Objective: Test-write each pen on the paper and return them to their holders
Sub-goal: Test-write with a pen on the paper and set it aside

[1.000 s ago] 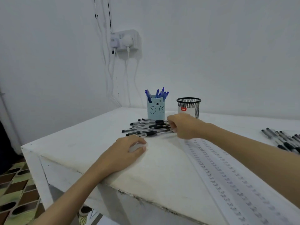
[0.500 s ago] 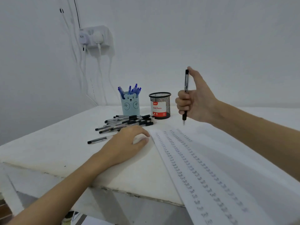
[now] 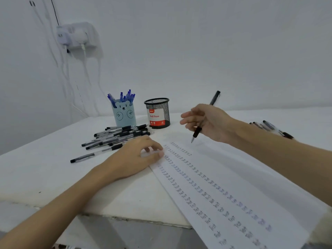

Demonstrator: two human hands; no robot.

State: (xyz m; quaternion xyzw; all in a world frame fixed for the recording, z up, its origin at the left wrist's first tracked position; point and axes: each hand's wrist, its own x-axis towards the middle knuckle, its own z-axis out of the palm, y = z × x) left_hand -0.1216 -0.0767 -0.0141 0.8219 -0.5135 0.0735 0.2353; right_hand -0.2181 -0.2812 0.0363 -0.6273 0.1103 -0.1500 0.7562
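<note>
Lowered toward the paper [image 3: 224,178], the right hand [image 3: 206,121] keeps its grip clamped on a black pen [image 3: 197,131], tip down.

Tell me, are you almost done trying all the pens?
Not yet. Rows of marks already fill the paper. The right hand holds a black pen above it; the left hand rests on its edge. A pile of black pens waits, and the mesh holder looks empty.

Pen [image 3: 206,116] now tilted toward paper [image 3: 233,177].
</note>
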